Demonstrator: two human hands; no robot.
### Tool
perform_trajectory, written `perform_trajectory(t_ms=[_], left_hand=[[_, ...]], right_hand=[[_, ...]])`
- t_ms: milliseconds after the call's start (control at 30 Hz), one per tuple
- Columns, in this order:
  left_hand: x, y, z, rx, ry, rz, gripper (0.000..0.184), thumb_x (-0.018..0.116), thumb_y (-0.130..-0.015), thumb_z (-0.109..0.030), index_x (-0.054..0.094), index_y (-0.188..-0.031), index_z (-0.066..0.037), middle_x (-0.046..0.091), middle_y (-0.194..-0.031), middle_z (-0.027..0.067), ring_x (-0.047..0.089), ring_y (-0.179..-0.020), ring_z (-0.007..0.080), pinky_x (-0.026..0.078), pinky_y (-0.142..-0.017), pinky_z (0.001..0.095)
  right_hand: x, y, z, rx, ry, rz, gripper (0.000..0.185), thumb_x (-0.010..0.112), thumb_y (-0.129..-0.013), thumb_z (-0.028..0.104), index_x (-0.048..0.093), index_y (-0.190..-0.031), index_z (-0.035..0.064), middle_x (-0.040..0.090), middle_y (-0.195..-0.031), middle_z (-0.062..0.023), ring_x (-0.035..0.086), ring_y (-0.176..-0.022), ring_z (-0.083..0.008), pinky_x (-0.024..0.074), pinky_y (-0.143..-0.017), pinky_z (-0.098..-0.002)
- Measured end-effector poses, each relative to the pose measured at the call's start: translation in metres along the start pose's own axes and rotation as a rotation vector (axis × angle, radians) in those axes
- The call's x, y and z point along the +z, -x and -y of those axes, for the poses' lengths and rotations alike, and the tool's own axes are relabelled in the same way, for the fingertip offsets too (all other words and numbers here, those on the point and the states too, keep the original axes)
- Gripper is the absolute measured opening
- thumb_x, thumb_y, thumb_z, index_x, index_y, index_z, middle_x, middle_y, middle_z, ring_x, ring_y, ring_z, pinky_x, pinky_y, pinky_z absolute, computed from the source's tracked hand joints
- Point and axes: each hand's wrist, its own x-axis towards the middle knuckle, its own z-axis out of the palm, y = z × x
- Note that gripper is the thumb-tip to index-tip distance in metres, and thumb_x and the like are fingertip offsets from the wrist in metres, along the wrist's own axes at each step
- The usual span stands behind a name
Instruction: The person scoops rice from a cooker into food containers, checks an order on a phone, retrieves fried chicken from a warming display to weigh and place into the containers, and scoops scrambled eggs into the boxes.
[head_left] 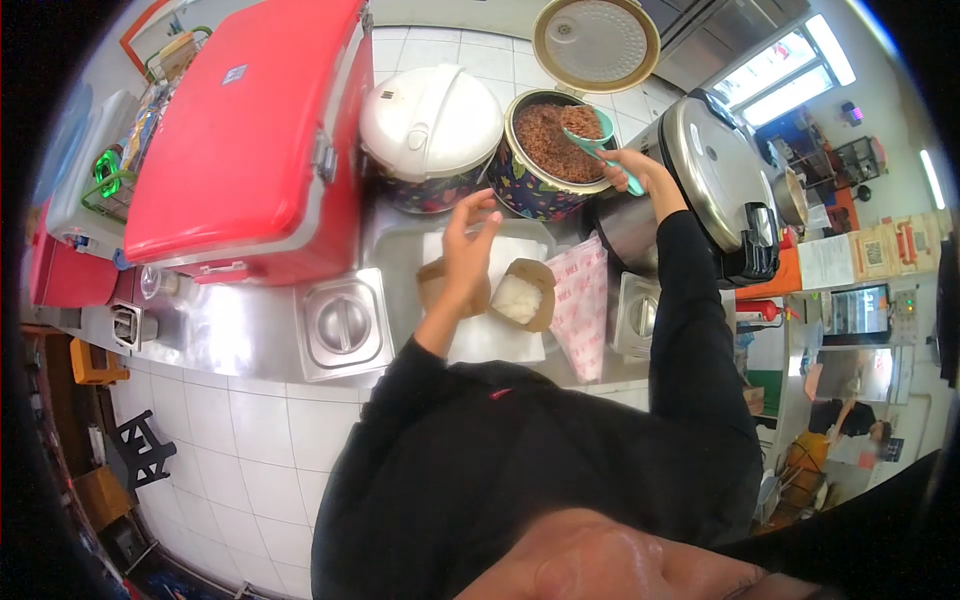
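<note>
My right hand (645, 178) is closed round the handle of a teal serving spoon (606, 125). Reddish-brown rice fills the spoon, which is over the open rice cooker (510, 192) with a dark patterned body. More of the same rice (545, 135) lies in its pot. My left hand (468, 250) hovers over a metal tray (400, 243), fingers apart and nothing in them. Below it are two brown paper boxes; white rice (518, 298) sits in the right box (541, 270), while my hand partly covers the left box (432, 290).
A closed white-lidded cooker (430, 120) stands left of the open one, beside a big red cooler (240, 130). To the right is a large steel cooker (710, 160). Printed pink-white paper (580, 310) and a lidded metal container (345, 325) flank the tray.
</note>
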Motion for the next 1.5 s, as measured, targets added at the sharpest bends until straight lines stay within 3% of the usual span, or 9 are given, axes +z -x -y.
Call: perform_trajectory(t_ms=[533, 567, 667, 767, 867, 1067, 1267, 1367, 1500], left_hand=[[-0.1, 0.078, -0.023, 0.25, -0.059, -0.438, 0.024, 0.053, -0.094, -0.01, 0.051, -0.116, 0.0, 0.056, -0.094, 0.0058, 0.055, -0.078, 0.0106, 0.045, -0.068, 0.0235], [-0.104, 0.08, -0.021, 0.256, -0.049, -0.463, 0.023, 0.052, -0.094, -0.009, 0.051, -0.115, 0.0, 0.055, -0.093, 0.0055, 0.054, -0.076, 0.0105, 0.046, -0.068, 0.0236], [-0.111, 0.089, -0.03, 0.254, -0.03, -0.495, 0.023, 0.053, -0.093, -0.008, 0.051, -0.114, 0.0, 0.055, -0.092, 0.0055, 0.054, -0.076, 0.0102, 0.046, -0.068, 0.0233], [-0.117, 0.098, -0.033, 0.262, -0.019, -0.512, 0.023, 0.054, -0.092, -0.006, 0.051, -0.114, -0.001, 0.055, -0.093, 0.0053, 0.054, -0.078, 0.0103, 0.047, -0.069, 0.0234], [-0.121, 0.106, -0.032, 0.254, 0.012, -0.533, 0.023, 0.055, -0.091, -0.005, 0.051, -0.114, -0.001, 0.055, -0.095, 0.0055, 0.054, -0.079, 0.0106, 0.047, -0.069, 0.0239], [-0.127, 0.116, -0.025, 0.236, 0.008, -0.564, 0.024, 0.055, -0.091, -0.004, 0.051, -0.114, -0.001, 0.055, -0.096, 0.0057, 0.053, -0.08, 0.0108, 0.047, -0.069, 0.0241], [-0.115, 0.107, -0.027, 0.237, 0.01, -0.543, 0.023, 0.054, -0.093, -0.007, 0.051, -0.115, -0.002, 0.056, -0.092, 0.0048, 0.054, -0.075, 0.0098, 0.046, -0.068, 0.0223], [-0.116, 0.106, -0.033, 0.266, -0.019, -0.568, 0.024, 0.054, -0.093, -0.007, 0.051, -0.115, -0.002, 0.055, -0.092, 0.0045, 0.053, -0.076, 0.0097, 0.047, -0.069, 0.0224], [-0.13, 0.115, -0.03, 0.218, -0.032, -0.645, 0.023, 0.053, -0.092, -0.005, 0.051, -0.115, -0.001, 0.055, -0.093, 0.0044, 0.053, -0.077, 0.0094, 0.047, -0.069, 0.0223]], right_hand=[[0.168, 0.031, -0.09, -0.039, 0.446, 0.308, 0.028, 0.053, -0.094, 0.03, 0.053, -0.08, 0.0067, 0.039, -0.053, 0.005, 0.032, -0.037, -0.0038, 0.0249, -0.033, -0.0217], [0.172, 0.018, -0.099, -0.041, 0.523, 0.372, 0.03, 0.058, -0.09, 0.03, 0.054, -0.077, 0.0037, 0.049, -0.054, -0.0013, 0.049, -0.043, -0.0122, 0.0375, -0.038, -0.0279], [0.193, -0.017, -0.149, -0.801, 1.277, -0.047, 0.024, 0.06, -0.085, 0.024, 0.055, -0.084, 0.0003, 0.06, -0.065, -0.0134, 0.064, -0.066, -0.0272, 0.0492, -0.054, -0.039], [0.256, 0.036, -0.146, -0.478, 1.456, -0.268, 0.03, 0.058, -0.084, 0.02, 0.053, -0.106, 0.0006, 0.062, -0.079, -0.0241, 0.062, -0.084, -0.0409, 0.0494, -0.069, -0.047], [0.256, 0.021, -0.175, -0.595, 1.343, -0.345, 0.036, 0.061, -0.08, 0.018, 0.052, -0.11, 0.0008, 0.063, -0.086, -0.0237, 0.062, -0.087, -0.0395, 0.0497, -0.071, -0.0464], [0.254, 0.073, -0.14, -0.766, 1.245, -0.377, 0.031, 0.061, -0.076, 0.012, 0.055, -0.104, -0.0007, 0.063, -0.084, -0.0215, 0.064, -0.082, -0.0385, 0.051, -0.07, -0.0473], [0.283, 0.032, -0.157, -0.559, 1.642, -0.226, 0.022, 0.057, -0.077, 0.009, 0.065, -0.093, -0.003, 0.068, -0.083, -0.0188, 0.068, -0.071, -0.0334, 0.0547, -0.062, -0.042], [0.252, 0.066, -0.118, -0.556, 1.457, -0.271, 0.019, 0.058, -0.079, 0.013, 0.063, -0.096, 0.0039, 0.067, -0.086, -0.0206, 0.065, -0.085, -0.0373, 0.051, -0.073, -0.0477], [0.186, 0.121, -0.038, -0.483, 1.366, -0.715, 0.032, 0.054, -0.089, 0.035, 0.06, -0.099, 0.0054, 0.067, -0.093, -0.0183, 0.065, -0.089, -0.0361, 0.0497, -0.075, -0.0502]])
